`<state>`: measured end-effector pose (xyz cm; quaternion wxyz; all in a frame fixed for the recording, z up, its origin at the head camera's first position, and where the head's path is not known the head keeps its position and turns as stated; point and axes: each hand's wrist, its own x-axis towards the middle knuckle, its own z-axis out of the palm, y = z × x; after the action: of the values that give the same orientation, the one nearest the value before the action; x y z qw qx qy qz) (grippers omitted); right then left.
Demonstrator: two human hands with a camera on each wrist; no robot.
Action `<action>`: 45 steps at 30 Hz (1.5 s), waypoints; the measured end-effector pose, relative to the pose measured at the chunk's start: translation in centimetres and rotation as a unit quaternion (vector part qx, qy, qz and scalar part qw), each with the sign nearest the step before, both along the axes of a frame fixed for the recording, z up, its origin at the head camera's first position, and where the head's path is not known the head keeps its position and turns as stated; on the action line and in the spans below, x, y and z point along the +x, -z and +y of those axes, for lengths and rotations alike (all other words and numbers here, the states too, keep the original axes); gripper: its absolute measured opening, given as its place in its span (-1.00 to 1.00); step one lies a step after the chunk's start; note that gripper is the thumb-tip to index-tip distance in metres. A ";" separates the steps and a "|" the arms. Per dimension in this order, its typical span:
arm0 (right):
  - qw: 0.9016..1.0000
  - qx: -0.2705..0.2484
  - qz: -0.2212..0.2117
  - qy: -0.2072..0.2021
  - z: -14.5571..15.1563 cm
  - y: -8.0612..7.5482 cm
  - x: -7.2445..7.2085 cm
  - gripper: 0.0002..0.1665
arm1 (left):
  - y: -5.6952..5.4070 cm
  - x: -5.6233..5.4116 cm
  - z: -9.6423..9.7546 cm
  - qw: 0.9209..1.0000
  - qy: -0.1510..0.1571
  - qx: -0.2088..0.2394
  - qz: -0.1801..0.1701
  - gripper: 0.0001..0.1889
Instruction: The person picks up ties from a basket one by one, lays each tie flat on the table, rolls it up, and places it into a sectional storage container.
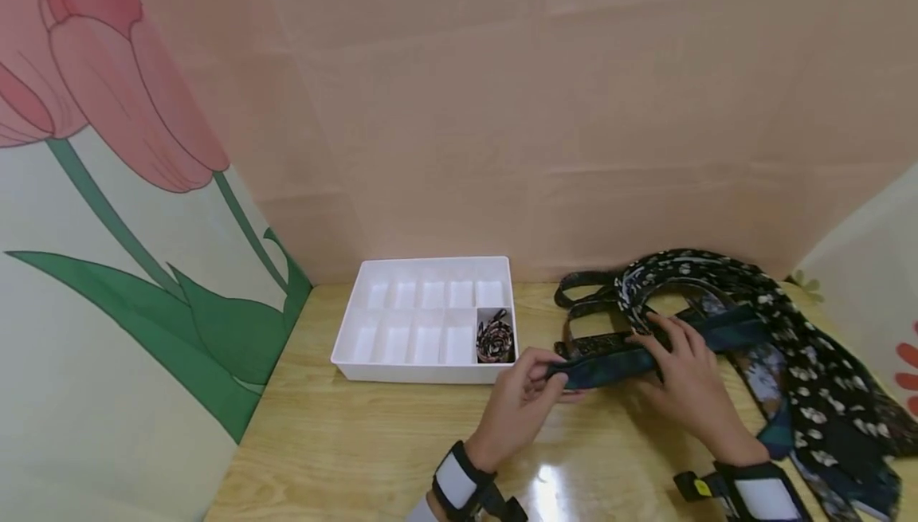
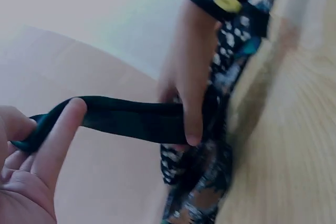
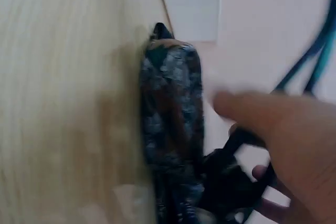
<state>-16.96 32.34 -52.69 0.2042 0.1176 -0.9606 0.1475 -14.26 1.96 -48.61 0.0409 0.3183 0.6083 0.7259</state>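
A dark blue-green necktie (image 1: 610, 367) stretches between both hands above the table. My left hand (image 1: 518, 401) pinches its end between thumb and fingers; in the left wrist view the end bends over the fingers. My right hand (image 1: 694, 394) holds the same necktie further along, its thumb (image 2: 193, 129) pressed on the fabric. Under and beside the right hand lies a heap of patterned neckties (image 1: 806, 347), black with white motifs on top. A floral necktie (image 3: 170, 98) of that heap shows in the right wrist view, where the right hand is blurred.
Left of the heap stands a white divided tray (image 1: 423, 374). A rolled patterned necktie (image 1: 495, 340) sits in its front right compartment. Behind the wooden table (image 1: 323, 442) rises a pinkish-brown backdrop (image 1: 445, 123), with a tulip-printed sheet (image 1: 143, 107) on the left.
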 end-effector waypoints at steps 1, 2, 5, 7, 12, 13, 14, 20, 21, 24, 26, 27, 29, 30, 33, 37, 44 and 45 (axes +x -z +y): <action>1.000 -0.006 0.018 0.004 0.1 0.1 -0.1 -0.26 | -0.4 0.1 -0.1 1.000 -0.001 0.009 0.000 -0.75; 0.999 -0.017 0.033 0.012 0.3 0.2 -0.2 -0.38 | -0.7 0.2 -0.2 1.000 -0.002 0.020 0.001 -0.74; 0.996 -0.042 0.054 0.057 1.6 0.7 -0.6 -0.55 | -1.8 0.1 -1.1 0.998 -0.036 0.052 0.029 -0.74; 0.993 -0.058 0.049 0.091 3.0 0.9 -0.6 -0.56 | -2.3 -0.3 -2.1 0.993 -0.073 0.075 0.053 -0.75; 0.980 -0.098 0.022 0.172 6.0 1.2 -0.1 -0.48 | -2.7 -1.8 -5.0 0.979 -0.179 0.075 0.058 -0.76; 0.977 -0.108 0.018 0.182 6.4 1.2 0.0 -0.47 | -2.7 -1.9 -5.6 0.976 -0.198 0.066 0.053 -0.76; 0.975 -0.117 0.016 0.190 6.7 1.2 0.1 -0.45 | -2.7 -2.0 -6.2 0.973 -0.216 0.056 0.052 -0.77; 0.968 -0.141 0.020 0.208 8.0 0.4 -0.2 -0.44 | -2.8 -2.7 -8.4 0.954 -0.290 0.044 0.059 -0.78; 0.967 -0.142 0.020 0.210 8.2 0.2 -0.3 -0.43 | -2.9 -2.8 -8.7 0.952 -0.296 0.050 0.058 -0.79; 0.964 -0.153 0.027 0.214 8.7 -0.4 -0.5 -0.43 | -3.2 -3.1 -9.4 0.947 -0.313 0.064 0.038 -0.80; 0.961 -0.165 0.040 0.217 8.9 -1.0 -0.6 -0.40 | -3.3 -3.3 -9.8 0.945 -0.320 0.068 0.026 -0.79; 0.960 -0.174 0.053 0.214 9.0 -1.3 -0.6 -0.39 | -3.2 -3.4 -10.0 0.943 -0.325 0.069 0.018 -0.79; 0.956 -0.191 0.084 0.207 9.1 -1.9 -0.7 -0.35 | -3.2 -3.6 -10.3 0.940 -0.334 0.072 0.004 -0.77; 0.953 -0.200 0.096 0.206 9.2 -2.1 -0.8 -0.29 | -3.3 -3.7 -10.5 0.937 -0.340 0.076 -0.002 -0.77; 0.949 -0.208 0.110 0.210 9.5 -2.6 -0.9 -0.20 | -3.4 -3.8 -11.3 0.929 -0.354 0.109 -0.017 -0.74; 0.948 -0.194 0.057 0.247 10.3 -2.3 -0.8 -0.32 | -3.5 -3.9 -12.5 0.923 -0.361 0.134 -0.019 -0.72; 0.938 -0.223 -0.039 0.262 11.6 -2.1 0.0 -0.49 | -3.5 -3.7 -14.6 0.915 -0.377 0.146 -0.012 -0.72; 0.935 -0.249 -0.031 0.252 11.4 -2.4 0.2 -0.50 | -3.5 -3.7 -14.9 0.913 -0.378 0.153 -0.015 -0.74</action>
<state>-16.72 43.78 -50.32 0.2276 -0.1873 -0.8972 0.3289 -17.94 -12.95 -45.15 -0.2772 0.0561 0.5639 0.7759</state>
